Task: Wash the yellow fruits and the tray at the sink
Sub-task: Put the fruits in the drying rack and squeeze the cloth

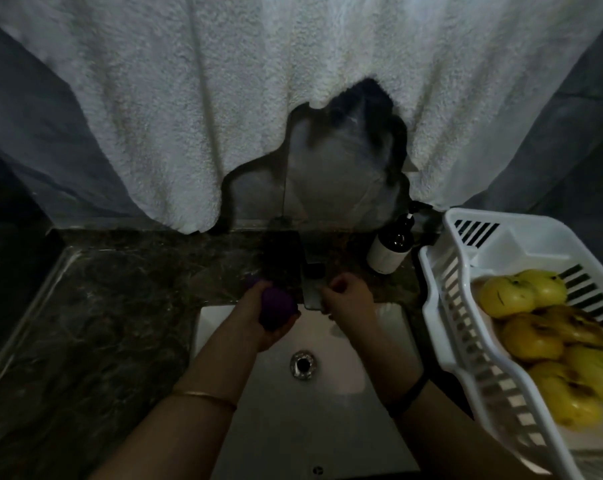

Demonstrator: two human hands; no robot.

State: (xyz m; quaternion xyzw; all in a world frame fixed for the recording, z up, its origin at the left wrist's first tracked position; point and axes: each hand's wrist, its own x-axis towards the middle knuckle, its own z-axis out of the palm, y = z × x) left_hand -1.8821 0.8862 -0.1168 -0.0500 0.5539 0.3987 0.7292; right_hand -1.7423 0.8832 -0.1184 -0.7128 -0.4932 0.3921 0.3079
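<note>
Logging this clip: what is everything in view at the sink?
sink: one, white, centre
counter: one, dark marble, around the sink
towel: one, white, hanging behind the counter
faucet: one, dark metal, behind the sink
bottle: one, dark with white label, right of the faucet
tray: one, white slotted, far right
yellow fruits: about seven, yellow, piled in the tray
purple round object: one, purple, held over the sink
bangle: one, gold, left wrist
band: one, black, right wrist
left hand: one, holds the purple round object
right hand: one, at the faucet, fingers curled, grip unclear
</note>
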